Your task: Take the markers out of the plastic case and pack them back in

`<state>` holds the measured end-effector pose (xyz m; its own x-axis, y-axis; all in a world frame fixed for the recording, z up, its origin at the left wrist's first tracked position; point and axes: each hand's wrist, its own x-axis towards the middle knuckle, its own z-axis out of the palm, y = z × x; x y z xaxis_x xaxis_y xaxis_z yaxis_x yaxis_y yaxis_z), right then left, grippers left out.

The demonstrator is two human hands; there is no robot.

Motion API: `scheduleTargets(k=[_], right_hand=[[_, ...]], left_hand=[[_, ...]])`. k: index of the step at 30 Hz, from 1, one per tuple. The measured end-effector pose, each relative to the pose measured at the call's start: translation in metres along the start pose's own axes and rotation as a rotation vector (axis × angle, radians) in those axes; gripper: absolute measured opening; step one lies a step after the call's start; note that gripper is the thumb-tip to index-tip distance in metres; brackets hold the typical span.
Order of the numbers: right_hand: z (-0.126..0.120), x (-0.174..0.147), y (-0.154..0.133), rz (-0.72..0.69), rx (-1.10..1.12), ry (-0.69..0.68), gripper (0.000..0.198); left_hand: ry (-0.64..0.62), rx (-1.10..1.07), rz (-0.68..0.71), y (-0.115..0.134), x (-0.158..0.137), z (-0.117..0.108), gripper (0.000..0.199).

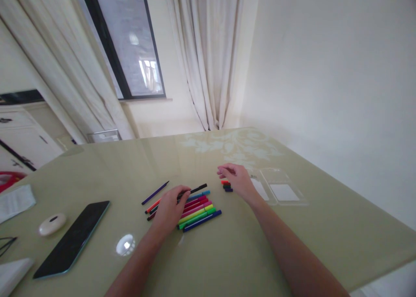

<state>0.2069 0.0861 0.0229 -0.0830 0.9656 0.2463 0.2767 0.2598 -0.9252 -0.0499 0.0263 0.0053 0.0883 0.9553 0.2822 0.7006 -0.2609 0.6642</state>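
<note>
My left hand (169, 206) rests over a row of felt-tip pens, its thumb and fingers closed around a black felt-tip pen (199, 188) that points up to the right. Under and beside this hand lie several more, among them a green pen (197, 219), a navy pen (202, 221) and a light blue pen (204, 194). A purple felt-tip pen (155, 193) lies apart to the left, its thin tip showing. My right hand (235, 178) hovers right of the row, fingers curled together; what they hold, if anything, is hidden. Short red, green and navy pieces (226, 186) show beside its wrist.
A clear plastic case (282, 188) with white card lies open, partly behind my right forearm. At left are a black-screened phone or tablet (73, 238), a cream oval object (52, 224) and a white cloth or tissue (16, 201). A wall borders the table's right side.
</note>
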Motion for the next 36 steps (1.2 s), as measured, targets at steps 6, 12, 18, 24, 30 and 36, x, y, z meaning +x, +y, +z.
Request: scheduleTargets(k=[6, 12, 18, 24, 30, 36], right_hand=[[-0.021, 0.005, 0.015, -0.001, -0.575, 0.022, 0.012], [-0.008, 0.000, 0.014, -0.050, -0.832, -0.108, 0.017], [-0.003, -0.004, 0.010, -0.085, -0.919, -0.136, 0.017], [0.000, -0.003, 0.009, -0.088, -0.836, -0.081, 0.014], [0.008, -0.007, -0.003, -0.128, -0.367, -0.093, 0.011], [0.018, -0.015, -0.019, -0.211, -0.127, -0.174, 0.016]], left_hand=[[-0.024, 0.084, 0.012, -0.012, 0.002, 0.000, 0.027], [-0.031, 0.154, 0.007, -0.020, 0.006, -0.014, 0.034], [0.022, 0.430, -0.271, -0.043, 0.004, -0.052, 0.025], [-0.052, 0.596, -0.288, -0.045, -0.002, -0.052, 0.026], [-0.003, 0.495, -0.228, -0.029, 0.003, -0.044, 0.023], [0.034, 0.056, 0.004, -0.005, 0.003, -0.020, 0.019]])
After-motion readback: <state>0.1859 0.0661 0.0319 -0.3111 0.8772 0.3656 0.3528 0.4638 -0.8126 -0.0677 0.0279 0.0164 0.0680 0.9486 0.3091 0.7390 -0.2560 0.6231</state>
